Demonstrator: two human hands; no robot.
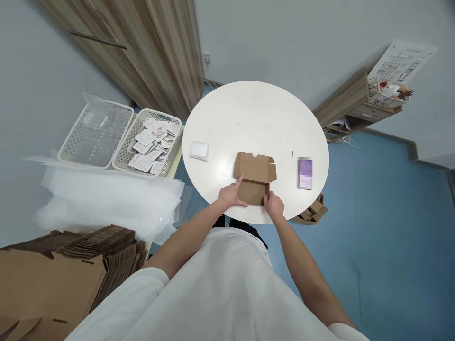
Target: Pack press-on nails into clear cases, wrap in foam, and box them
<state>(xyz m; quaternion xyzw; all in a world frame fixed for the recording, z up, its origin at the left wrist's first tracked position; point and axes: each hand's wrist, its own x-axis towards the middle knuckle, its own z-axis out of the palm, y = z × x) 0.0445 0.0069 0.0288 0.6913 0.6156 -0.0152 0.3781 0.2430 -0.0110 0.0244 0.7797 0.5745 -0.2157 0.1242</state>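
Observation:
A small brown cardboard box stands near the front edge of the round white table, its flapped lid folded back away from me. My left hand is at the box's left side, thumb and fingers spread along the wall. At the right front corner, my right hand grips the wall between thumb and fingers. A white wrapped packet lies at the table's left, and a purple and pink item lies at the right.
Left of the table are a basket of cards, a basket with clear plastic, translucent sheets and stacked flat cardboard. More cardboard sits below the table's right edge. A wooden shelf unit stands at right.

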